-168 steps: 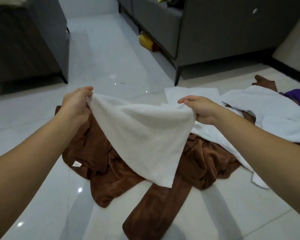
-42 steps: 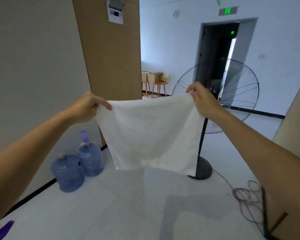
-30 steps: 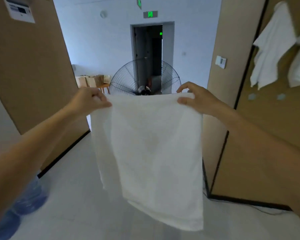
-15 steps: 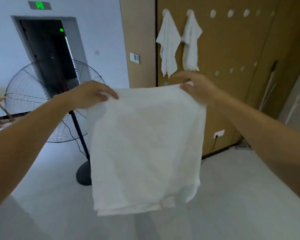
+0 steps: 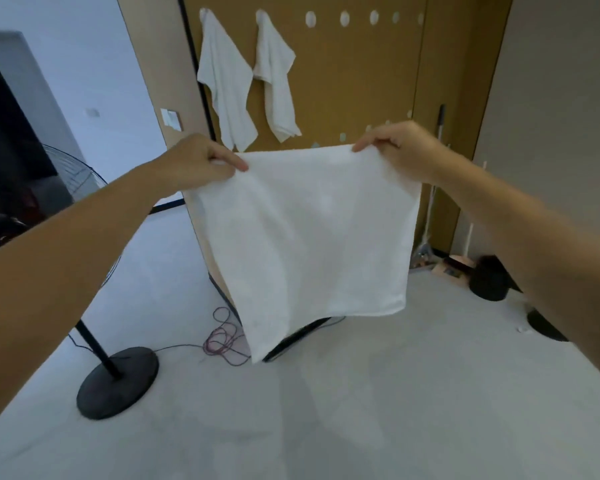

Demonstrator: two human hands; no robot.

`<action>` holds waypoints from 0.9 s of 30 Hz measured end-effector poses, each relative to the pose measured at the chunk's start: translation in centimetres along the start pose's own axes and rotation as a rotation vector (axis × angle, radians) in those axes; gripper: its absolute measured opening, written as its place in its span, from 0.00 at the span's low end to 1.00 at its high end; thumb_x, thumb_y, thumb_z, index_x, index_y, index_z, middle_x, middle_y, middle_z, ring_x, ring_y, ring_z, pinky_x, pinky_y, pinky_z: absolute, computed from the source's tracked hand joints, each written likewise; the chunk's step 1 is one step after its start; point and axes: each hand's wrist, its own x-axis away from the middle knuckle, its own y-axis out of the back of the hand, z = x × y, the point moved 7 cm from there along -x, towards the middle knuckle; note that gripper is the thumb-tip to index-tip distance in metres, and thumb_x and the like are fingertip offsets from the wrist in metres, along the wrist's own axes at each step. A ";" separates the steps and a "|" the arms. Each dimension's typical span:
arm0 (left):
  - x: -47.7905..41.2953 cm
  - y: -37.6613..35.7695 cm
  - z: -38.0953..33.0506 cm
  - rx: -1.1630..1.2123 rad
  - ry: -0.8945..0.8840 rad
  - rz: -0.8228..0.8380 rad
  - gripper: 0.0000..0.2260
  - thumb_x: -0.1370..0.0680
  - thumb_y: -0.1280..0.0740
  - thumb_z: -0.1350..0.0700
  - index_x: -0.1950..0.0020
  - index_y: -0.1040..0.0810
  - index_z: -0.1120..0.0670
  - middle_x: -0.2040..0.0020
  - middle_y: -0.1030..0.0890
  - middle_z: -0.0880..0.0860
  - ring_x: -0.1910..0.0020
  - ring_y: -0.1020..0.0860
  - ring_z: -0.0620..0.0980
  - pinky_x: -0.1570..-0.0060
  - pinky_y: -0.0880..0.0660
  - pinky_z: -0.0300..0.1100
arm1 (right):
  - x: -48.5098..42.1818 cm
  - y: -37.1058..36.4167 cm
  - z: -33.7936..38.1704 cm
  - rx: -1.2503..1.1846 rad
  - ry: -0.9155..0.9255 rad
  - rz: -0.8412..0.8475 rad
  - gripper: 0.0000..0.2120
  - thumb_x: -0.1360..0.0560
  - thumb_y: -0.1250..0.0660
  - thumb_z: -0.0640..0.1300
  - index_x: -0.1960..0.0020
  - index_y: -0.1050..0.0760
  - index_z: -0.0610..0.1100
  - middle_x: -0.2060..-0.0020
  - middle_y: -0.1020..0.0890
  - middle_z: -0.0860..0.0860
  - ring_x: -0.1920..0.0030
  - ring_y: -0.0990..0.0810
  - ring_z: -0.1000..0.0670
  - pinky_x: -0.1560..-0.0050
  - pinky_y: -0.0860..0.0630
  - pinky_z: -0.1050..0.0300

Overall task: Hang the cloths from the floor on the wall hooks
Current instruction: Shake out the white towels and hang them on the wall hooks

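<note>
A white cloth (image 5: 309,237) hangs spread in front of me. My left hand (image 5: 201,162) pinches its upper left corner and my right hand (image 5: 395,147) pinches its upper right corner. Behind it stands a brown wall panel (image 5: 361,81) with a row of round white hooks (image 5: 310,19) near the top. Two white cloths, one (image 5: 226,84) and another (image 5: 278,81), hang from the two leftmost hooks. A lower row of hooks is partly hidden by the held cloth.
A standing fan's black base (image 5: 116,382) and pole sit on the floor at left, with a tangle of cable (image 5: 224,337) beside it. A black bin (image 5: 489,278) and broom handles stand at the right by the panel. The pale floor stretches ahead.
The view has swung from the floor pile round to the hook wall. Both hands have kept hold of the white cloth's corners, and the panel is now nearer and more centred.
</note>
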 end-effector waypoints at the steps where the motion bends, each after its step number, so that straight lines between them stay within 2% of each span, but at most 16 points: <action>1: -1.4 -1.1 -1.0 0.014 -0.006 -0.004 0.07 0.23 0.31 0.57 0.48 0.17 0.47 0.46 0.22 0.45 0.49 0.26 0.42 0.46 0.32 0.36 | -0.2 0.7 -1.5 0.011 -0.003 -0.011 0.16 0.17 0.44 0.37 0.40 0.20 0.46 0.37 0.22 0.51 0.50 0.25 0.59 0.56 0.34 0.74; 4: -5.8 -4.0 -3.5 -0.013 -0.027 -0.035 0.06 0.27 0.26 0.55 0.50 0.16 0.50 0.50 0.21 0.45 0.54 0.27 0.35 0.46 0.33 0.34 | -0.9 2.5 -6.4 0.028 0.008 -0.024 0.16 0.17 0.44 0.39 0.38 0.20 0.48 0.37 0.22 0.50 0.52 0.26 0.60 0.57 0.35 0.75; 5: -7.3 -4.9 -4.2 -0.028 -0.036 -0.055 0.06 0.27 0.26 0.57 0.51 0.16 0.51 0.50 0.21 0.45 0.55 0.27 0.35 0.48 0.33 0.31 | -1.2 3.2 -8.1 0.027 0.015 -0.019 0.15 0.18 0.43 0.41 0.38 0.20 0.49 0.38 0.22 0.51 0.51 0.25 0.59 0.55 0.34 0.74; 7: -10.1 -6.7 -5.7 -0.065 -0.064 -0.071 0.04 0.26 0.27 0.59 0.53 0.17 0.51 0.51 0.20 0.45 0.52 0.25 0.36 0.53 0.34 0.26 | -1.8 4.2 -11.7 0.037 0.036 0.013 0.12 0.19 0.38 0.45 0.39 0.21 0.51 0.39 0.21 0.51 0.43 0.23 0.53 0.45 0.28 0.63; 9: -12.4 -8.7 -7.4 -0.075 -0.098 -0.029 0.07 0.25 0.28 0.61 0.56 0.18 0.48 0.52 0.20 0.43 0.51 0.25 0.32 0.54 0.34 0.22 | -2.7 5.1 -14.8 0.049 0.052 0.050 0.11 0.21 0.35 0.48 0.40 0.21 0.53 0.39 0.21 0.52 0.38 0.24 0.50 0.38 0.27 0.54; 12: -15.6 -12.0 -9.6 -0.092 -0.122 0.122 0.13 0.22 0.33 0.63 0.53 0.19 0.43 0.47 0.23 0.38 0.53 0.29 0.22 0.55 0.36 0.17 | -4.1 6.1 -19.2 -0.004 0.018 0.059 0.10 0.19 0.38 0.45 0.41 0.22 0.54 0.36 0.23 0.52 0.35 0.26 0.50 0.42 0.30 0.57; 14: -17.5 -14.4 -10.3 -0.112 -0.108 0.261 0.19 0.21 0.36 0.64 0.48 0.19 0.38 0.42 0.24 0.36 0.46 0.28 0.26 0.48 0.33 0.21 | -5.0 6.0 -21.4 0.004 0.018 0.102 0.13 0.17 0.41 0.43 0.41 0.22 0.56 0.35 0.24 0.53 0.35 0.27 0.51 0.43 0.31 0.59; 16: -19.4 -16.4 -10.3 -0.151 -0.082 0.343 0.23 0.21 0.39 0.63 0.46 0.20 0.33 0.38 0.24 0.36 0.39 0.27 0.38 0.38 0.30 0.34 | -6.2 6.0 -23.2 -0.003 0.030 0.119 0.15 0.17 0.43 0.41 0.41 0.22 0.56 0.36 0.23 0.53 0.36 0.26 0.52 0.43 0.31 0.59; 17: -20.4 -17.0 -10.2 -0.162 -0.070 0.346 0.24 0.21 0.40 0.63 0.45 0.21 0.32 0.37 0.25 0.35 0.38 0.26 0.41 0.35 0.29 0.41 | -6.8 6.2 -24.1 -0.020 0.035 0.100 0.16 0.17 0.43 0.40 0.42 0.22 0.56 0.37 0.22 0.53 0.37 0.26 0.51 0.43 0.30 0.59; 19: -22.6 -17.7 -9.9 -0.125 -0.055 0.313 0.24 0.21 0.40 0.62 0.43 0.22 0.31 0.39 0.26 0.33 0.39 0.26 0.42 0.35 0.28 0.45 | -8.4 6.4 -26.0 -0.055 0.052 0.031 0.17 0.18 0.43 0.38 0.43 0.21 0.56 0.41 0.21 0.51 0.39 0.25 0.50 0.42 0.28 0.58; 22: -26.4 -18.7 -9.1 -0.011 -0.059 0.257 0.18 0.21 0.33 0.57 0.43 0.21 0.32 0.44 0.26 0.30 0.41 0.26 0.38 0.37 0.29 0.40 | -11.1 6.0 -28.6 -0.082 0.054 -0.025 0.17 0.18 0.44 0.37 0.45 0.20 0.54 0.49 0.23 0.53 0.46 0.26 0.52 0.45 0.29 0.60; 24: -29.0 -19.3 -8.5 0.048 -0.038 0.217 0.13 0.25 0.28 0.51 0.46 0.19 0.33 0.46 0.26 0.29 0.45 0.26 0.34 0.43 0.30 0.32 | -13.3 5.1 -30.1 -0.110 0.042 -0.022 0.16 0.18 0.44 0.38 0.46 0.20 0.53 0.52 0.24 0.57 0.47 0.28 0.54 0.47 0.32 0.64; 27: -33.7 -19.6 -7.4 0.072 -0.097 0.084 0.09 0.27 0.26 0.51 0.48 0.17 0.39 0.48 0.23 0.32 0.51 0.27 0.26 0.53 0.33 0.21 | -17.4 3.8 -32.0 -0.101 0.075 -0.034 0.09 0.20 0.38 0.46 0.47 0.20 0.54 0.53 0.24 0.57 0.46 0.26 0.53 0.43 0.30 0.56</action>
